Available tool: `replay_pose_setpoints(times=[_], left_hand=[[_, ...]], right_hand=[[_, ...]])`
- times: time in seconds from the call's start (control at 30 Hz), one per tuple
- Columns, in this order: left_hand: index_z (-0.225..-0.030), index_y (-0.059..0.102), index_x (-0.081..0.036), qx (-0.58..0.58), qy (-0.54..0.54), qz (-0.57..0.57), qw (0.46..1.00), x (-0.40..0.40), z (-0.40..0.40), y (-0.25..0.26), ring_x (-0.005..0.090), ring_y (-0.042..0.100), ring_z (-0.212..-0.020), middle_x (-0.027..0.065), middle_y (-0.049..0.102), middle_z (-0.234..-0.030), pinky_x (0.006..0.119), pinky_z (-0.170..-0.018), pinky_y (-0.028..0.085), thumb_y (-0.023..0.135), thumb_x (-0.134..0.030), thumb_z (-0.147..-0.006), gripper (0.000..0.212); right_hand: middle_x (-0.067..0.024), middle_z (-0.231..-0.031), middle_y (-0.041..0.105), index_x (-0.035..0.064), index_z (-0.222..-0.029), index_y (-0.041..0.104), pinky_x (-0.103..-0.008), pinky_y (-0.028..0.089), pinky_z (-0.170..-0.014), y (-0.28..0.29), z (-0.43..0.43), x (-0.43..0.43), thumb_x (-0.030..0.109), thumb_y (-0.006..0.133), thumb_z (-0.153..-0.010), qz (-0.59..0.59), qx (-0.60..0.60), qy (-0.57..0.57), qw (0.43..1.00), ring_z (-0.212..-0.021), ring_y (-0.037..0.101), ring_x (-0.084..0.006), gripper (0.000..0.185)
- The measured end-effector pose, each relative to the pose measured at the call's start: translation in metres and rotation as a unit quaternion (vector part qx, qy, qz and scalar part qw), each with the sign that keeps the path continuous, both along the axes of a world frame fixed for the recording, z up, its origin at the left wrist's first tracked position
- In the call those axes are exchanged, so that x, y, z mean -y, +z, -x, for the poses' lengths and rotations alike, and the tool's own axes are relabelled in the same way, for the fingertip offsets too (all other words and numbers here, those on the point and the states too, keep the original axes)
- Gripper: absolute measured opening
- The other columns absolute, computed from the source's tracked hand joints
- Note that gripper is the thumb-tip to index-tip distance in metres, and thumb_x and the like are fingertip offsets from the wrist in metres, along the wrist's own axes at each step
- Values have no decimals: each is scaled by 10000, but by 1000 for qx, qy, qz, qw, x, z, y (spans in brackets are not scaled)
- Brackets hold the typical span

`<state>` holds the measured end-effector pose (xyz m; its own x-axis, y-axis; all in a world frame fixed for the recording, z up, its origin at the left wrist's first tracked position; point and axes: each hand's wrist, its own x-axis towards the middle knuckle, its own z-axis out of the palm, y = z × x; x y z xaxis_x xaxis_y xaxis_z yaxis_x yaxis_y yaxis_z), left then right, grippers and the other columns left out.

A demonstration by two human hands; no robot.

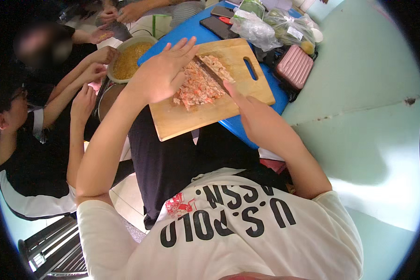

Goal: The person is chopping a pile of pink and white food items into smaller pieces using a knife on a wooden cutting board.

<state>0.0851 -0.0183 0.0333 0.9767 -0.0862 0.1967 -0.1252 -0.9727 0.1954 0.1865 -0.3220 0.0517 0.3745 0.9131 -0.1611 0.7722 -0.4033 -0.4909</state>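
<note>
My right hand (257,112) grips a knife (211,74), its dark blade lying across a heap of finely chopped pinkish-orange food (201,89), which may be shrimp or meat. Over the blade's far end stretches my left hand (164,71), fingers extended and palm toward the knife; whether it presses on the blade I cannot tell. Beneath the heap lies a wooden cutting board (175,124) with a slot handle at its right side. The board rests on a blue table (185,33) and juts past its near edge over my lap.
Phones (218,28), clear plastic bags (257,31) with produce and a pink ribbed case (295,66) crowd the table's far right, beside a pale green wall (364,87). At left, other people's hands (91,75) surround a bowl (108,71) of yellow grain-like food.
</note>
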Motion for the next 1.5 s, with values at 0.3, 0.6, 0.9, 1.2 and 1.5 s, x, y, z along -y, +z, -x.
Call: replay_pose_setpoints(times=[0.3,0.6,0.9,1.2,1.5], left_hand=[[-1638,405,18,21,8,1,1000,12,-9,-1,399,336,-1613,234,355,-1735,566,-1333,277,542,-148,-945,725],[-1681,358,-30,-2,1,12,1000,12,-7,-7,381,299,-1635,197,309,-1768,554,-1344,247,508,-109,-931,769],[-1686,343,-33,-14,11,-23,1000,0,-24,-3,385,289,-1638,198,296,-1775,556,-1347,239,462,-136,-959,744],[-1702,327,-58,-45,-4,-6,999,1,-28,-10,372,289,-1640,172,280,-1786,548,-1354,225,425,-138,-971,741],[-1707,311,-60,-29,-13,-41,999,0,-49,-3,369,290,-1641,173,256,-1794,547,-1356,218,423,-117,-971,747]], right_hand=[[-285,-1078,670,168,-1748,233,-540,526,-931,-13,-2,11,-43,507,-1004,-35,5,-27,999,-1016,671,-475,820],[-285,-1066,654,160,-1748,228,-539,523,-916,-16,-8,6,-43,520,-989,-15,-1,0,1000,-975,661,-478,838],[-287,-1057,671,150,-1748,232,-538,523,-911,-8,-20,-2,-26,495,-1014,-10,11,-17,1000,-1003,677,-471,799],[-298,-1045,680,141,-1744,237,-540,524,-906,-17,-27,2,-9,496,-1030,-13,-14,-2,1000,-981,678,-478,774],[-313,-1070,691,103,-1735,255,-537,525,-929,-17,-30,7,-20,491,-1016,-60,14,-20,998,-1006,685,-482,767]])
